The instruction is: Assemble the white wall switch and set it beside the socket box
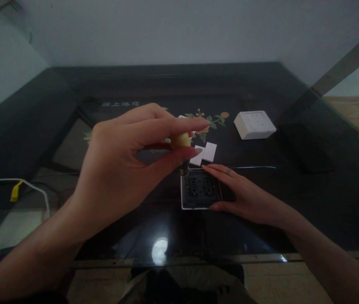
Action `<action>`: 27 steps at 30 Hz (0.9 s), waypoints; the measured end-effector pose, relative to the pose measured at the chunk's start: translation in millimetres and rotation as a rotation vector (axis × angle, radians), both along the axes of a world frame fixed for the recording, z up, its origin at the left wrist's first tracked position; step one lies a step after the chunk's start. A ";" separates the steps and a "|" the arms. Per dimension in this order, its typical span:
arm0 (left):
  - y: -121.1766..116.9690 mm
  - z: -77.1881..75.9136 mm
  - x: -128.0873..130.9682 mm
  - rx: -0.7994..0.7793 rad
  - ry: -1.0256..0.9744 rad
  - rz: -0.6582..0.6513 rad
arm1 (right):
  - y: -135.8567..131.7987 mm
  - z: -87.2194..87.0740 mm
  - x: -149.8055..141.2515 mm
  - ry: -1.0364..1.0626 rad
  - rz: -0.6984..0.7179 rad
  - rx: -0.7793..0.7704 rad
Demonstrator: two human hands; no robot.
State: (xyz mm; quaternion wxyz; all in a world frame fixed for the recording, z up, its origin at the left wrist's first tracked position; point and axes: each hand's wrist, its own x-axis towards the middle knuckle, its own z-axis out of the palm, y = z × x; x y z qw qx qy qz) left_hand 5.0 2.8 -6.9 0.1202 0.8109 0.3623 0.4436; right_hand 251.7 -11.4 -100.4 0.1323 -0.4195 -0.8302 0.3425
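Observation:
My left hand (135, 147) is closed round the yellow handle of a screwdriver (181, 140), held upright above the table. Its dark lower part (184, 166) reaches down to the upper left corner of a double wall switch (200, 190); the tip is hard to make out. The switch has a white rim and a black inside with two mechanisms facing up. With thumb and fingers on its right side, my right hand (246, 194) grips the switch flat on the table. Just beyond it lie two white rocker caps (210, 152), side by side.
A white boxed wall socket (254, 125) stands at the right on the dark glossy table (129, 236). A white cable (14, 180) with a yellow tag (16, 191) lies at the left. Behind my left fingers a white piece is mostly hidden. A wall backs the table.

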 end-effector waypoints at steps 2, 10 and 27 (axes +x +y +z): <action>-0.7 -0.2 -0.8 -0.033 -0.010 -0.026 | -0.2 -0.1 0.3 -0.007 0.009 0.009; -5.0 8.8 -4.9 -0.165 0.096 -0.060 | -0.9 -1.1 -0.3 -0.028 0.021 0.006; -8.7 4.2 -0.8 0.018 0.108 -0.055 | 3.8 -3.7 2.3 0.004 0.030 -0.001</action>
